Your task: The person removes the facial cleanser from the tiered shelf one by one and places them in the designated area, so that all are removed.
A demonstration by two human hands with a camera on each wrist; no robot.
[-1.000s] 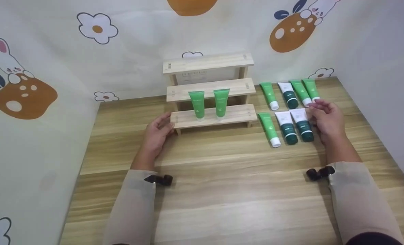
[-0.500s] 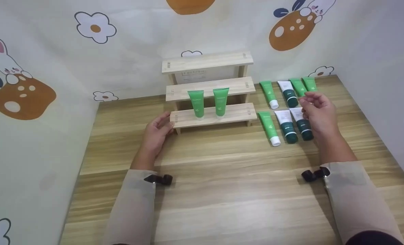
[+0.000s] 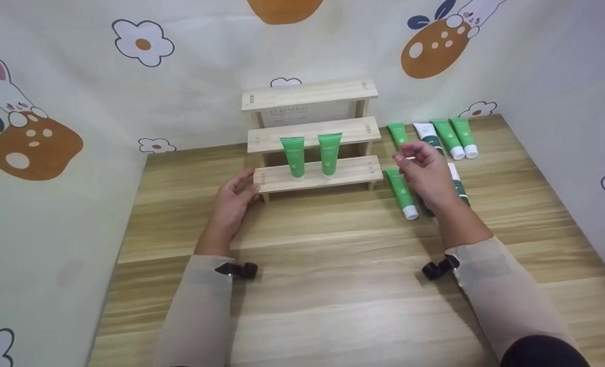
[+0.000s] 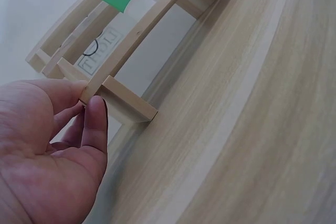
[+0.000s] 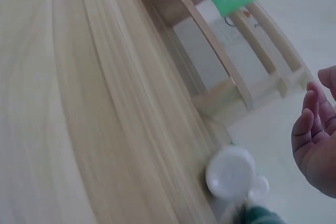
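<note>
A three-tier wooden display stand stands near the back wall. Two green squeeze tubes stand cap-down on its lowest tier. My left hand pinches the left end of that tier; in the left wrist view the thumb and a finger of the left hand meet at the corner of the shelf board. My right hand, fingers loosely bent and holding nothing, hovers over the tubes lying right of the stand. Beneath it a green tube shows; a white and dark-green tube is partly hidden.
Behind the right hand lies a back row of tubes: green ones and a white and dark-green one. The wood-grain table spreads in front. Patterned walls close in the back and sides.
My right hand has moved left, from the right end of the lying tubes to above their left part, uncovering the caps at the far right. The left hand has stayed on the stand.
</note>
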